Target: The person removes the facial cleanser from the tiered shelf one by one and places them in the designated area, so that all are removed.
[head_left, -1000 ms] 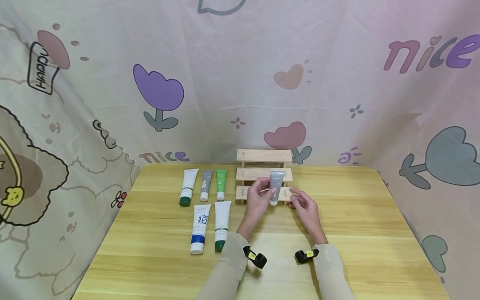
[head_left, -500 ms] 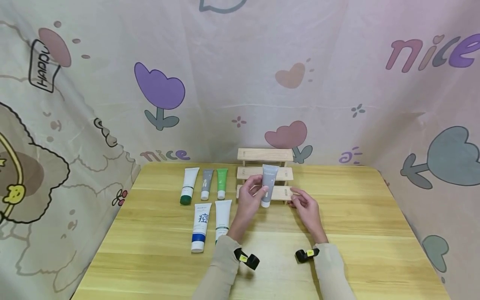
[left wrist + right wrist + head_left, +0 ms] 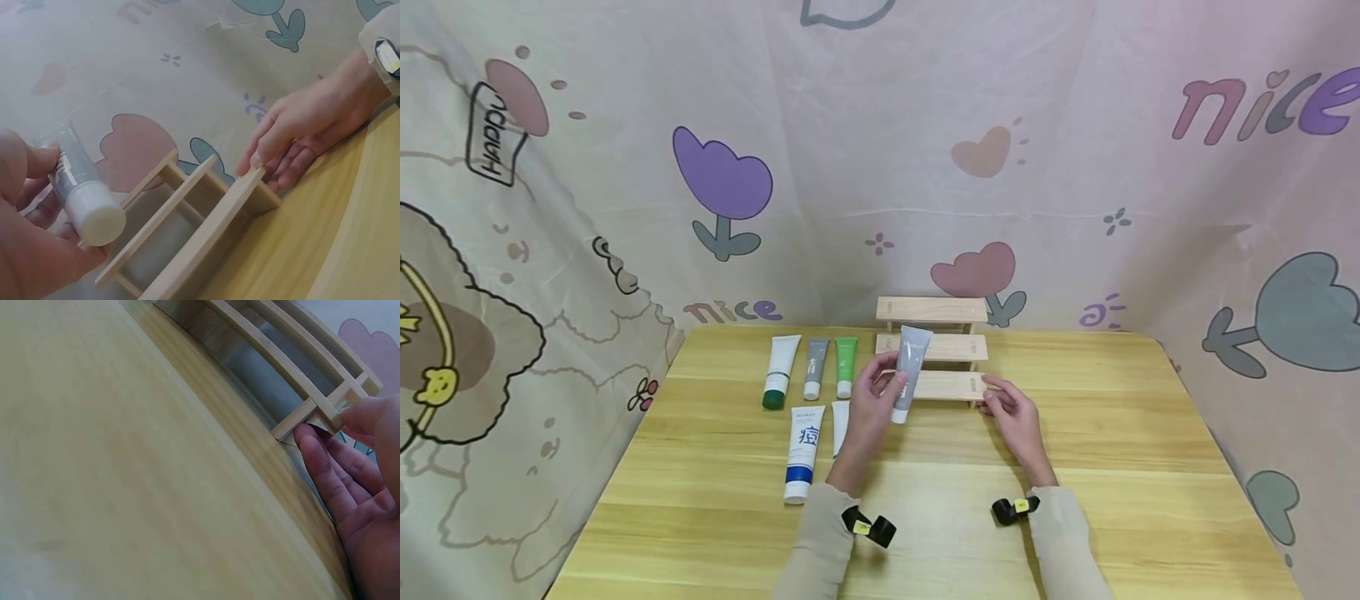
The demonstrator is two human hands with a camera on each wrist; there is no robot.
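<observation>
A grey tube with a white cap point(image 3: 912, 375) is pinched between the thumb and fingers of my left hand point(image 3: 872, 400), held tilted in front of a three-tier wooden display shelf point(image 3: 943, 385). Its cap points down and toward me in the left wrist view. My right hand point(image 3: 1015, 425) grips the right end of the shelf's lowest step, the thumb point(image 3: 265, 147) at the board's end. From the right wrist view, the fingers point(image 3: 319, 462) curl under that step beside the leg. The upper steps point(image 3: 931, 309) bear nothing.
Left of the shelf lie a white tube with a green cap point(image 3: 781, 371), a small grey tube point(image 3: 816, 367) and a green tube point(image 3: 846, 367). Nearer are a blue-banded white tube point(image 3: 802, 454) and another white tube point(image 3: 840, 425), partly behind my left arm. A patterned cloth point(image 3: 850, 167) hangs behind the table.
My left hand has moved left with the grey tube, away from the shelf's right side, and the tube has tilted more. The right hand stays at the shelf's end.
</observation>
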